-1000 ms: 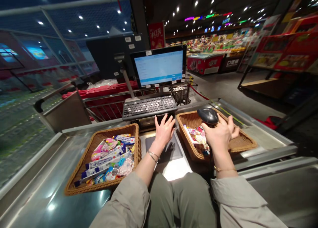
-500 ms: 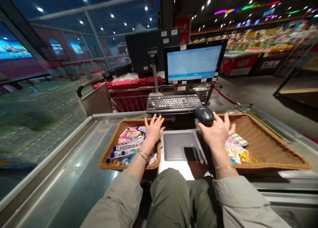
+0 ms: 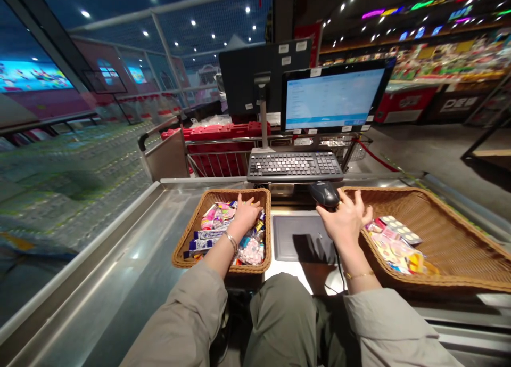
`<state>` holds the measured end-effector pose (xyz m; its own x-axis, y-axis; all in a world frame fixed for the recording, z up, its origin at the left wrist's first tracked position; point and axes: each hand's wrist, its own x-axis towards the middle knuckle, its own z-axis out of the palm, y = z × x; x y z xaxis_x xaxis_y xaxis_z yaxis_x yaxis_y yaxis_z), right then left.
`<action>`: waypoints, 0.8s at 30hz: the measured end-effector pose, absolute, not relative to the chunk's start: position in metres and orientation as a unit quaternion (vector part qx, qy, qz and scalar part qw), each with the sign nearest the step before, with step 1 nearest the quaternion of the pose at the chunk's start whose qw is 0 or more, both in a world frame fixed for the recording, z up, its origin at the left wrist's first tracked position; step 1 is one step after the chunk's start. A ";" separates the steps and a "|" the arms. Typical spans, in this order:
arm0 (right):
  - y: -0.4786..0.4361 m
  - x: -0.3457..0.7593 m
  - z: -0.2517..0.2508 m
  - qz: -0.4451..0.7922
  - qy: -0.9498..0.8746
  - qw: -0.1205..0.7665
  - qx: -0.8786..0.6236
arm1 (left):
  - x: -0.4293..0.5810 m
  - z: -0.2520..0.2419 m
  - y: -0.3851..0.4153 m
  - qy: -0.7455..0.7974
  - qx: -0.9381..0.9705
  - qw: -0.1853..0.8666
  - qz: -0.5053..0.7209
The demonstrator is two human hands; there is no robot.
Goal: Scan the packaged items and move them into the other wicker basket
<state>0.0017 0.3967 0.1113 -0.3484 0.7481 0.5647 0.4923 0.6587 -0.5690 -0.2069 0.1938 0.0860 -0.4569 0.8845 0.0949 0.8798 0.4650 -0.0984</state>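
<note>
Below the keyboard [image 3: 294, 166], a steel bench [image 3: 112, 260] carries two wicker baskets. In the left basket [image 3: 190, 239], the left hand [image 3: 246, 216] lies on sweet packets [image 3: 251, 252], its fingers [image 3: 255, 204] a little spread and curved, not closed around one packet. The right hand [image 3: 344, 221], just below the keyboard, has a black hand scanner [image 3: 324, 194] against the palm; its fingers [image 3: 356, 200] seem to hold it, but part of the grip is hidden. The packets look light, soft and slippery, so the middle is the best place to take them. The stiff scanner fits the palm. The right basket [image 3: 459, 234] holds more flat packets [image 3: 393, 247].
</note>
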 end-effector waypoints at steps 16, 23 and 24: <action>0.399 0.000 0.100 0.159 -0.808 0.414 -0.387 | -0.203 0.084 0.202 -0.878 -0.478 0.033 0.000; 0.397 0.003 0.102 0.162 -0.806 0.417 -0.388 | -0.210 0.119 0.189 -0.927 -0.350 0.099 -0.093; 0.397 0.003 0.101 0.161 -0.806 0.416 -0.388 | -0.213 0.124 0.185 -0.933 -0.326 0.111 -0.107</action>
<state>0.0030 0.3967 0.1014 -0.3520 0.7606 0.5455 0.4920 0.6462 -0.5834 -0.2134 0.1854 0.1243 -0.7628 0.5844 0.2768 0.6320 0.7644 0.1279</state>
